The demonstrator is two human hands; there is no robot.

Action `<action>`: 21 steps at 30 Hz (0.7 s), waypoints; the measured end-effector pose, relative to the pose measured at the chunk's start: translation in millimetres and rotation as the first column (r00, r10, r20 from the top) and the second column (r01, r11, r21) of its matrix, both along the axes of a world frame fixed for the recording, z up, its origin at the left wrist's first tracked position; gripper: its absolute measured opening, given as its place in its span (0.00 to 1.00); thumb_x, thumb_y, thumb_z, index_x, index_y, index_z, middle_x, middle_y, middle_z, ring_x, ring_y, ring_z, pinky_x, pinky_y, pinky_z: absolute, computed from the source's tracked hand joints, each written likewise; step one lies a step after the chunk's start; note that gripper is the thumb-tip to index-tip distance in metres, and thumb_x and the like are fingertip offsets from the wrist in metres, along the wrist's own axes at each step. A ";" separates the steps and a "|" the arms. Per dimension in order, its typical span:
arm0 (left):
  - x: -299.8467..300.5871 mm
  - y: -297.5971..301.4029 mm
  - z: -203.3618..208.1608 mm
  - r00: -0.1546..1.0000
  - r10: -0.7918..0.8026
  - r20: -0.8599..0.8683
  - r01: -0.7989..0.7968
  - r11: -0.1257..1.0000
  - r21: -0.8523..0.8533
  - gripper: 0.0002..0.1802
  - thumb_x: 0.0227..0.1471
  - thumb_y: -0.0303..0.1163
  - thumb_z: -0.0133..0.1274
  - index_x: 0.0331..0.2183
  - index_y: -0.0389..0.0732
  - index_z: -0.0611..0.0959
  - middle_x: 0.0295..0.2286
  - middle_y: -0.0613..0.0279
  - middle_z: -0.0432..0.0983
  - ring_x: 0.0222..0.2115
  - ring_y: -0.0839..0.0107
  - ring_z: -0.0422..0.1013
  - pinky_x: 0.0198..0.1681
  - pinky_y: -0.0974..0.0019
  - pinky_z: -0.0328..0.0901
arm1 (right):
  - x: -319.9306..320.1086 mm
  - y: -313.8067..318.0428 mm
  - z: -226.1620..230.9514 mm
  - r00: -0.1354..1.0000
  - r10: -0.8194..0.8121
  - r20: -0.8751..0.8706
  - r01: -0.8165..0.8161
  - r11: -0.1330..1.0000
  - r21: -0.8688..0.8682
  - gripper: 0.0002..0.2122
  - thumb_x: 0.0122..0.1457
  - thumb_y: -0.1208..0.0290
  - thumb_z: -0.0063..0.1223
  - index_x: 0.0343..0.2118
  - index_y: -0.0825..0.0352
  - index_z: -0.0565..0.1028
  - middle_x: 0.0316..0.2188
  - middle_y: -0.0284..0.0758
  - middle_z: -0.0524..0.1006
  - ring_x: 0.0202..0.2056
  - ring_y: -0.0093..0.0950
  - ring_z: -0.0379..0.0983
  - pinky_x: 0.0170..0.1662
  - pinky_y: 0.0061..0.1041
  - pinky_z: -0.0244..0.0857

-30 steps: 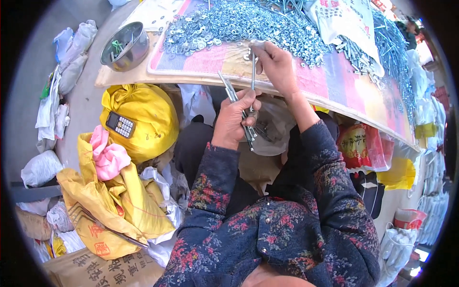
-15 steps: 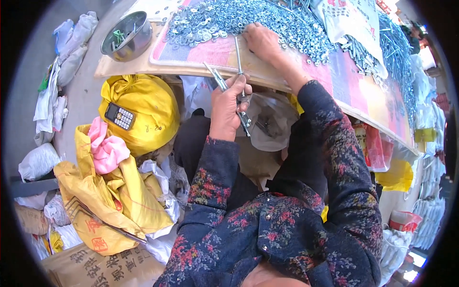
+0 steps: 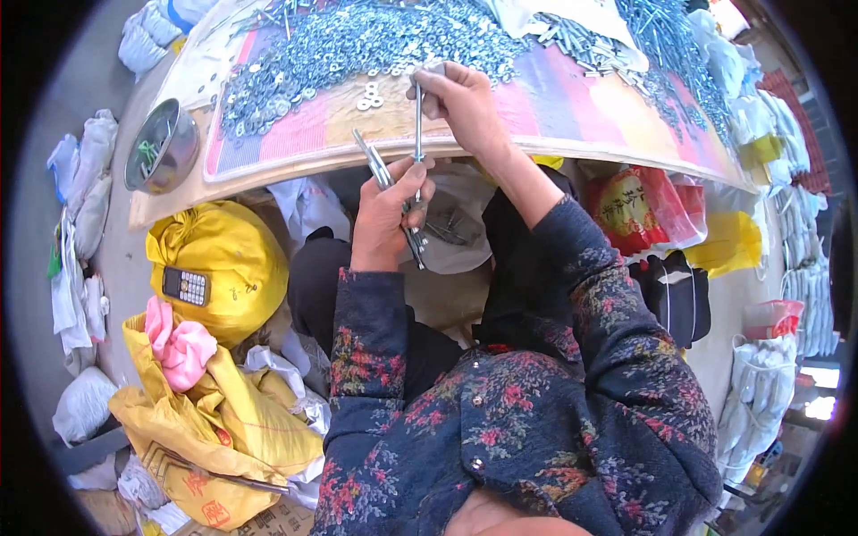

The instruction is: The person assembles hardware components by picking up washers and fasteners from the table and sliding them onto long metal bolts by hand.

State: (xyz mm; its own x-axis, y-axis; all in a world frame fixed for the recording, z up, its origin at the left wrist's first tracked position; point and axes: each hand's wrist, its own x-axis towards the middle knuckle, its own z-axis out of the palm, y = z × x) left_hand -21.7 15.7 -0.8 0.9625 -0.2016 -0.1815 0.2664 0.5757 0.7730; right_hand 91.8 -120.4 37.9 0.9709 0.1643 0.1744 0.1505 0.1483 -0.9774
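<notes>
My left hand (image 3: 384, 214) is closed around several long metal bolts (image 3: 376, 163), which slant up past the thumb. One more long bolt (image 3: 418, 125) stands upright between its thumb and fingers, with a small metal piece near its lower part. At the top end of that bolt, the fingertips of my right hand (image 3: 466, 105) are pinched together; any small part between them is too small to make out. Just beyond the hands, a heap of small metal washers and nuts (image 3: 344, 54) spreads over the striped table cover (image 3: 313, 134). A few loose washers (image 3: 368, 96) lie at its near side.
A metal bowl (image 3: 162, 147) stands at the table's left end. Short metal tubes (image 3: 590, 40) and long bolts (image 3: 661, 45) lie at the far right. Below the table are a pale bag (image 3: 460, 241) and a yellow sack (image 3: 223, 268) with a keypad phone (image 3: 186, 287) on it.
My right hand has left the edge of the heap and come to the top of the upright bolt. The left hand still grips the bolts. The whole view has shifted.
</notes>
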 end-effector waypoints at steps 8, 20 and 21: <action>1.6 -27.6 -15.8 0.996 0.022 -0.086 -0.017 0.998 0.063 0.10 0.50 0.30 0.57 0.32 0.33 0.78 0.21 0.61 0.72 0.12 0.81 0.59 0.13 0.81 0.53 | -17.3 -27.5 -14.3 0.862 -0.220 0.457 0.416 0.822 -0.389 0.10 0.55 0.71 0.55 0.24 0.72 0.70 0.15 0.33 0.68 0.18 0.17 0.62 0.22 0.22 0.59; 25.2 -53.3 -2.6 0.995 0.012 -0.095 -0.015 0.999 -0.036 0.05 0.50 0.27 0.57 0.28 0.36 0.79 0.21 0.64 0.73 0.15 0.83 0.62 0.14 0.81 0.52 | -32.7 -107.7 -0.4 0.928 0.048 0.370 0.139 0.877 -0.461 0.13 0.59 0.69 0.50 0.44 0.68 0.74 0.33 0.36 0.77 0.34 0.25 0.73 0.40 0.26 0.66; 24.3 -49.7 -0.6 0.996 0.017 -0.093 -0.020 0.999 -0.026 0.05 0.49 0.27 0.57 0.28 0.36 0.79 0.21 0.64 0.73 0.15 0.83 0.62 0.14 0.81 0.52 | -10.7 -115.2 5.2 0.977 -0.116 0.181 0.179 0.902 -0.393 0.13 0.60 0.69 0.48 0.46 0.68 0.73 0.33 0.34 0.77 0.34 0.25 0.73 0.41 0.27 0.66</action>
